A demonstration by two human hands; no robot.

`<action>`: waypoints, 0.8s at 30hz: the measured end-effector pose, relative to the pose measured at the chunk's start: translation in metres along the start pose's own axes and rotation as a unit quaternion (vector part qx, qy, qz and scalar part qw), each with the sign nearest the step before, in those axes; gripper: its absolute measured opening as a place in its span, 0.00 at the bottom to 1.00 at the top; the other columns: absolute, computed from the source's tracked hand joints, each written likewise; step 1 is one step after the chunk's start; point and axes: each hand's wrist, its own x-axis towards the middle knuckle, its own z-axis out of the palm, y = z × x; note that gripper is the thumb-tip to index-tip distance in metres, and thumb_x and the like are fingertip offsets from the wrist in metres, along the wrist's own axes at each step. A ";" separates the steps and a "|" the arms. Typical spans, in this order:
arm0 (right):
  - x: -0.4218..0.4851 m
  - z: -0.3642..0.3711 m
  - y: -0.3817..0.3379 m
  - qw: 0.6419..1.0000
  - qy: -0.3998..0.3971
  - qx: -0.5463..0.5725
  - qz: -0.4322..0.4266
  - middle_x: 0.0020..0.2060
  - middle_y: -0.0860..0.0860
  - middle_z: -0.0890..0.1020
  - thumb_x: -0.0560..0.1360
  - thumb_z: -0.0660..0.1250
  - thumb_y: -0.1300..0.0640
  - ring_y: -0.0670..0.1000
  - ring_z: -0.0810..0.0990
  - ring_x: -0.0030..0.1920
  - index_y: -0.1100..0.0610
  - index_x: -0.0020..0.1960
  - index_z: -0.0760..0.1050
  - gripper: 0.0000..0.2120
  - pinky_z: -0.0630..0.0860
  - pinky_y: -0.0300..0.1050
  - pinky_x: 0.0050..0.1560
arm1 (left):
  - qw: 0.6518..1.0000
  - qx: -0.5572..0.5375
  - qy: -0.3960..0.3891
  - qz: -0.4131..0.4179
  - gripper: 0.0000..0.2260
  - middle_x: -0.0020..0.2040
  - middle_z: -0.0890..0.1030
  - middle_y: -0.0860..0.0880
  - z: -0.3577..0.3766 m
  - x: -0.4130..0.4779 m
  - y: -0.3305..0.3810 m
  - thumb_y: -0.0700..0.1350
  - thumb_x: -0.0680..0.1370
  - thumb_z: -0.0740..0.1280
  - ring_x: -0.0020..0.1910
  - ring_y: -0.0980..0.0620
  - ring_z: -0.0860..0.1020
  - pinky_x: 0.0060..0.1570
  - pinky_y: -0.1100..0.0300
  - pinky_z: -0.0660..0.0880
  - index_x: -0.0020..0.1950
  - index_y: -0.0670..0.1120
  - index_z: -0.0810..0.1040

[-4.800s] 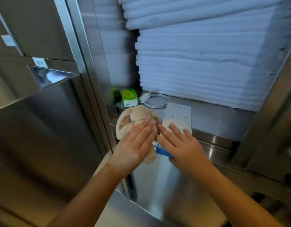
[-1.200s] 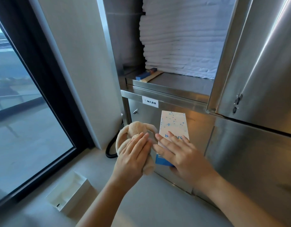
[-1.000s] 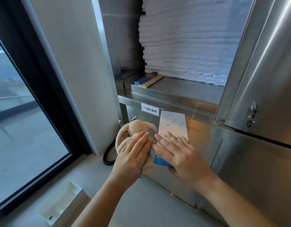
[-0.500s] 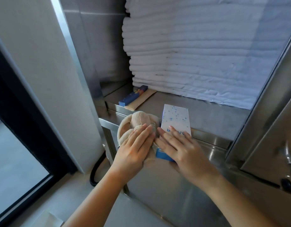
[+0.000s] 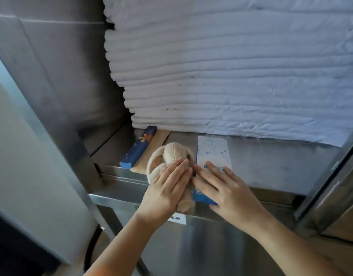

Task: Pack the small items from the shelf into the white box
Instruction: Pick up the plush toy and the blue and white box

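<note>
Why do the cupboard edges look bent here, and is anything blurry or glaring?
Head view: the wide lens bows the cupboard frame toward the edges; the folded linens look smeared, the left hand on the plush toy and right hand on the spotted box sharper; only a dull sheen on the steel shelf, no harsh glare.

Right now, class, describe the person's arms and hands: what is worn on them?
Nothing worn shows: the left hand and right hand are bare, without gloves, rings or a watch. The left forearm and right forearm are bare too, no sleeve in view.
</note>
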 end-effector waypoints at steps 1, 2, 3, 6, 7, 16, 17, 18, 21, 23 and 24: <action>0.005 0.003 0.001 1.000 -0.003 -0.005 0.006 0.57 0.54 0.81 0.47 0.81 0.60 0.58 0.81 0.54 0.56 0.56 0.80 0.37 0.80 0.55 0.45 | 1.000 -0.006 -0.003 0.010 0.14 0.61 0.76 0.37 0.003 0.003 -0.009 0.39 0.75 0.64 0.62 0.38 0.74 0.54 0.41 0.74 0.59 0.34 0.77; 0.010 0.006 0.001 1.000 -0.007 -0.009 0.012 0.56 0.54 0.81 0.46 0.82 0.59 0.58 0.81 0.54 0.56 0.56 0.80 0.37 0.80 0.55 0.45 | 1.000 -0.010 -0.006 0.019 0.14 0.61 0.76 0.37 0.006 0.006 -0.017 0.39 0.75 0.64 0.61 0.37 0.74 0.54 0.41 0.74 0.58 0.34 0.78; 0.015 0.009 0.002 1.000 -0.009 -0.013 0.017 0.56 0.54 0.81 0.46 0.82 0.58 0.58 0.81 0.54 0.56 0.56 0.81 0.37 0.80 0.55 0.45 | 1.000 -0.010 -0.005 0.026 0.14 0.60 0.77 0.37 0.008 0.008 -0.024 0.38 0.74 0.64 0.61 0.37 0.74 0.53 0.42 0.75 0.57 0.34 0.78; 0.025 0.018 0.004 0.999 -0.013 -0.029 0.023 0.57 0.54 0.81 0.47 0.81 0.59 0.58 0.81 0.53 0.55 0.55 0.81 0.36 0.80 0.54 0.45 | 0.999 -0.004 0.004 0.047 0.14 0.58 0.78 0.36 0.015 0.015 -0.042 0.38 0.75 0.61 0.59 0.36 0.75 0.52 0.42 0.76 0.55 0.33 0.80; 0.027 0.021 0.004 0.999 -0.013 -0.032 0.025 0.57 0.53 0.81 0.47 0.81 0.59 0.57 0.81 0.53 0.55 0.55 0.81 0.35 0.80 0.53 0.45 | 0.998 -0.006 0.008 0.056 0.14 0.58 0.78 0.36 0.017 0.016 -0.047 0.39 0.76 0.60 0.59 0.36 0.75 0.51 0.42 0.76 0.55 0.33 0.80; 0.042 0.029 0.019 0.998 -0.041 -0.002 0.044 0.62 0.53 0.77 0.54 0.79 0.59 0.57 0.78 0.59 0.54 0.63 0.76 0.37 0.79 0.55 0.50 | 0.997 -0.021 -0.064 0.040 0.21 0.63 0.74 0.38 0.036 0.025 -0.076 0.45 0.74 0.58 0.65 0.38 0.70 0.61 0.40 0.67 0.61 0.35 0.77; 0.043 0.030 0.020 0.998 -0.043 0.006 0.046 0.63 0.53 0.76 0.56 0.79 0.59 0.57 0.77 0.60 0.54 0.63 0.76 0.36 0.78 0.55 0.51 | 0.996 -0.024 -0.079 0.035 0.22 0.65 0.73 0.38 0.036 0.026 -0.078 0.47 0.74 0.59 0.66 0.38 0.68 0.63 0.40 0.65 0.62 0.36 0.76; 0.043 0.031 0.022 0.998 -0.047 0.014 0.048 0.64 0.53 0.75 0.58 0.79 0.58 0.57 0.76 0.61 0.53 0.64 0.75 0.35 0.78 0.55 0.53 | 0.995 -0.027 -0.093 0.028 0.23 0.66 0.72 0.39 0.036 0.026 -0.080 0.48 0.73 0.60 0.68 0.39 0.67 0.64 0.41 0.64 0.63 0.36 0.75; 0.043 0.033 0.025 0.996 -0.057 0.033 0.054 0.66 0.52 0.73 0.62 0.78 0.55 0.56 0.74 0.63 0.53 0.66 0.73 0.33 0.76 0.56 0.56 | 0.993 -0.026 -0.114 0.017 0.27 0.68 0.70 0.39 0.035 0.024 -0.078 0.52 0.73 0.61 0.70 0.40 0.64 0.66 0.43 0.62 0.65 0.36 0.73; 0.042 0.034 0.025 0.996 -0.058 0.048 0.056 0.66 0.52 0.73 0.64 0.77 0.53 0.56 0.73 0.64 0.54 0.66 0.73 0.32 0.75 0.57 0.57 | 0.993 -0.027 -0.113 0.005 0.28 0.68 0.70 0.39 0.034 0.023 -0.074 0.54 0.73 0.62 0.70 0.40 0.64 0.67 0.43 0.60 0.65 0.36 0.73; 0.041 0.034 0.024 0.995 -0.057 0.055 0.057 0.66 0.52 0.73 0.65 0.76 0.52 0.56 0.73 0.64 0.54 0.66 0.73 0.31 0.75 0.57 0.57 | 0.994 -0.023 -0.110 -0.002 0.27 0.68 0.70 0.39 0.033 0.023 -0.072 0.54 0.73 0.62 0.69 0.40 0.64 0.66 0.42 0.61 0.65 0.36 0.73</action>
